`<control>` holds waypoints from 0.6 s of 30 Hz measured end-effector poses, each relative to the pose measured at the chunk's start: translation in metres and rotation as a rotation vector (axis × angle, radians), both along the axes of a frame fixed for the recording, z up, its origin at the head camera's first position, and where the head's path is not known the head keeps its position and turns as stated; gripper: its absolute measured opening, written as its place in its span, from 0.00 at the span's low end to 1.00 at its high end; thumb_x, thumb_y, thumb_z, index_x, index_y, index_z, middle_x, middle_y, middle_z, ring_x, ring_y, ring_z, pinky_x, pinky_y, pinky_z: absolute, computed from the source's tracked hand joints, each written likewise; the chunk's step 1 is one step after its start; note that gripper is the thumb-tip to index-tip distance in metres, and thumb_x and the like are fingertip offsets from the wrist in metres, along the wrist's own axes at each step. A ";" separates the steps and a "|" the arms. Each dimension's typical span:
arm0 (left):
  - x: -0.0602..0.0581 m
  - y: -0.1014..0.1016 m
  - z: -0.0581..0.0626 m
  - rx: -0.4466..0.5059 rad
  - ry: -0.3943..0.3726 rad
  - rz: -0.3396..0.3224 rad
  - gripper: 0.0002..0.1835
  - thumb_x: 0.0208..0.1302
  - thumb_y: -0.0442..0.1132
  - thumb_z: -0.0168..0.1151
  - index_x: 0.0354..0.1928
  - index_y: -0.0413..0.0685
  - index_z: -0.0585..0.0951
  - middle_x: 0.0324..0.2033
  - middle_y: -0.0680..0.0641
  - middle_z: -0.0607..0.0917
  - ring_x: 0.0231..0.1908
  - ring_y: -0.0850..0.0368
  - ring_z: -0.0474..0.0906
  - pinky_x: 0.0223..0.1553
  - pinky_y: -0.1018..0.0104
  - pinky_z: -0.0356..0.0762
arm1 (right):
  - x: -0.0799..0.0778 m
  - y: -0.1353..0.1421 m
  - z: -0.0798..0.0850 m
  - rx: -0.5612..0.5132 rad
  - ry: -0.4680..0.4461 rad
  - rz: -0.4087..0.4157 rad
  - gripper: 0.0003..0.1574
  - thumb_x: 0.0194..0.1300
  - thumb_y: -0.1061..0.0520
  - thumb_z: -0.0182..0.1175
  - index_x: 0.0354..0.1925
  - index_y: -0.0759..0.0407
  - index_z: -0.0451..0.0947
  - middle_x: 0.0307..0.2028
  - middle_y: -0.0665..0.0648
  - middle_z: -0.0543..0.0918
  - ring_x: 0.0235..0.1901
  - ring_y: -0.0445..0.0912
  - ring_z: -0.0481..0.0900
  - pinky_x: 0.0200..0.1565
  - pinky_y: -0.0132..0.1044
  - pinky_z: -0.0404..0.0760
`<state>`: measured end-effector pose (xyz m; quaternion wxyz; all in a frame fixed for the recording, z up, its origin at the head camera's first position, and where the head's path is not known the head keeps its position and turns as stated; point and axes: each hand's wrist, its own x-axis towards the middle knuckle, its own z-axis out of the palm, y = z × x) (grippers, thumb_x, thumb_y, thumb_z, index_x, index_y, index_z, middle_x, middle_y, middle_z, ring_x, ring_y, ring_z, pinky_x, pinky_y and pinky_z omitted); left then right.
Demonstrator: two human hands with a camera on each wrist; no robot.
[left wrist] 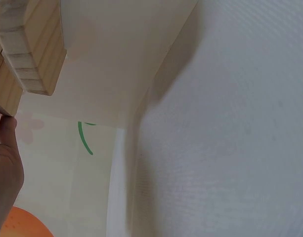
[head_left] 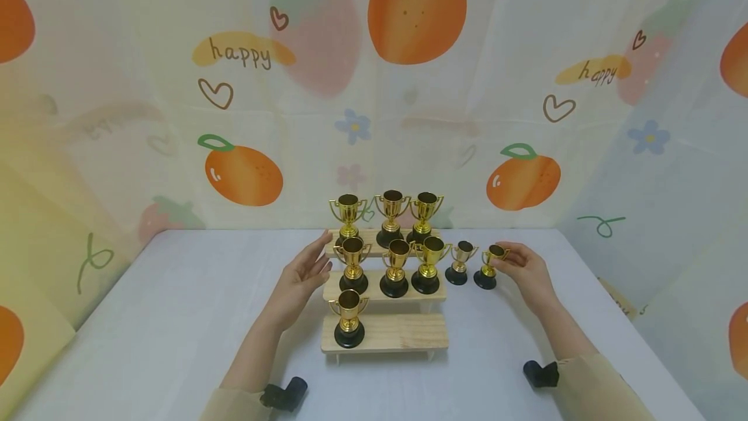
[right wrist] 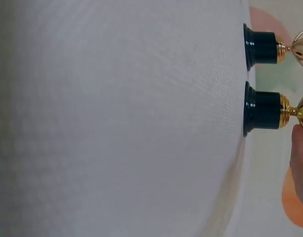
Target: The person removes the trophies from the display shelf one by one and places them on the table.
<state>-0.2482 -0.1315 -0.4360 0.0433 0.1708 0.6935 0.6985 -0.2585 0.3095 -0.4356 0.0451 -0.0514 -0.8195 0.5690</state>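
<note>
Where the right hand (head_left: 526,271) pinches, gold trophy (head_left: 488,270) upright, on its left

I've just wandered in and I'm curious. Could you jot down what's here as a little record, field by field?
Top shelf: three trophies
Middle shelf: three more trophies
Bottom shelf: one trophy, towards its left end
On the white table, right of the shelves: a smaller-looking trophy and the rightmost trophy
Trophy look: gold-coloured cups, black bases
Left hand: touches the shelves' left side
Right hand: pinches the rightmost trophy near its handle
Backdrop: printed with fruit, hearts, "happy"
</note>
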 end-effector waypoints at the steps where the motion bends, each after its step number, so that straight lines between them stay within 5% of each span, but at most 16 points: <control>1: 0.000 0.000 0.000 0.001 0.002 -0.001 0.38 0.67 0.22 0.49 0.76 0.56 0.59 0.79 0.57 0.51 0.77 0.44 0.53 0.69 0.76 0.67 | 0.000 0.000 0.000 0.002 0.000 0.000 0.37 0.64 0.49 0.66 0.65 0.62 0.67 0.39 0.30 0.79 0.41 0.25 0.79 0.47 0.15 0.81; 18: 0.001 0.000 0.000 -0.012 0.000 0.002 0.37 0.68 0.23 0.49 0.76 0.57 0.59 0.79 0.58 0.51 0.77 0.46 0.55 0.68 0.77 0.68 | -0.001 0.003 -0.003 -0.005 0.016 0.020 0.39 0.63 0.49 0.67 0.66 0.62 0.66 0.39 0.29 0.78 0.42 0.24 0.79 0.47 0.15 0.81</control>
